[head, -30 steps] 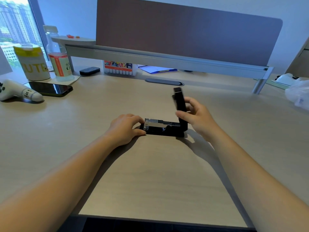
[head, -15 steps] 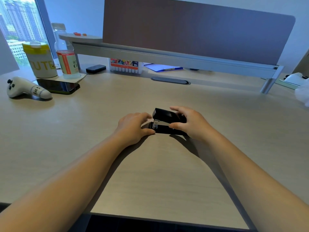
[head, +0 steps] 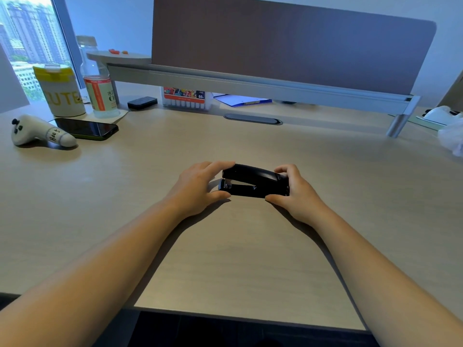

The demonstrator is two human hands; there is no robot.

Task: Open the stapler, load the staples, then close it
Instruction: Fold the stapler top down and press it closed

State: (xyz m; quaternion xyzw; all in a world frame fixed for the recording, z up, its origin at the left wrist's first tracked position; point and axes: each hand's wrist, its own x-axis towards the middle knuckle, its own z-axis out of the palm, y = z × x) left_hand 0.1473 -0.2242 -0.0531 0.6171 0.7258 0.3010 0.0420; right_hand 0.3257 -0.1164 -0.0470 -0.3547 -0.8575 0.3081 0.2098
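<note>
A black stapler (head: 253,182) lies on the light wooden desk (head: 225,246) in the middle of the view, its top arm folded down over the base. My left hand (head: 198,187) cups its front end, thumb at the near side and fingers over the top. At the hinge end my right hand (head: 297,194) grips it, thumb on the near side and fingers curled over the back. No loose staples are visible.
At the far left stand a yellow-lidded cup (head: 60,91), a water bottle (head: 99,81), a dark phone (head: 87,128) and a white controller (head: 37,132). A marker box (head: 186,98), a small black case (head: 142,102) and a blue folder (head: 243,100) sit under the divider shelf.
The stapler's top arm, upright a second ago, has swung down onto the base. My right hand moved from the raised arm to the hinge end; my left hand stayed at the front.
</note>
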